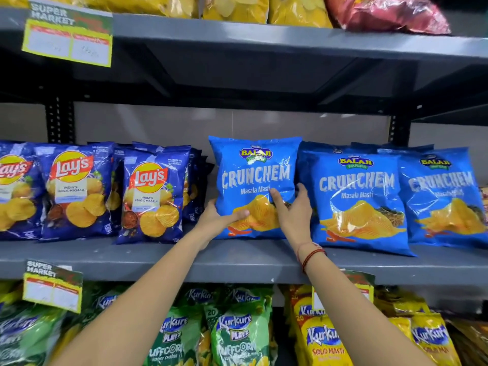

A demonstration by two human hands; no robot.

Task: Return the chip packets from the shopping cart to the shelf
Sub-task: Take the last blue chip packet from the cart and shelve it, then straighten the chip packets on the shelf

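A bright blue Crunchem chip packet (253, 167) stands upright on the grey middle shelf (158, 257), between the Lay's row and the other Crunchem packets. My left hand (219, 217) grips its lower left edge, thumb across the front. My right hand (293, 210) holds its lower right side, fingers spread on the front. The packet's bottom rests on the shelf board. No shopping cart is in view.
Dark blue Lay's packets (151, 196) fill the shelf to the left. Two more Crunchem packets (356, 196) lean to the right. Green and yellow Kurkure packets (237, 331) fill the shelf below. Yellow packets sit on the top shelf (237, 35). Price tags (68, 35) hang from shelf edges.
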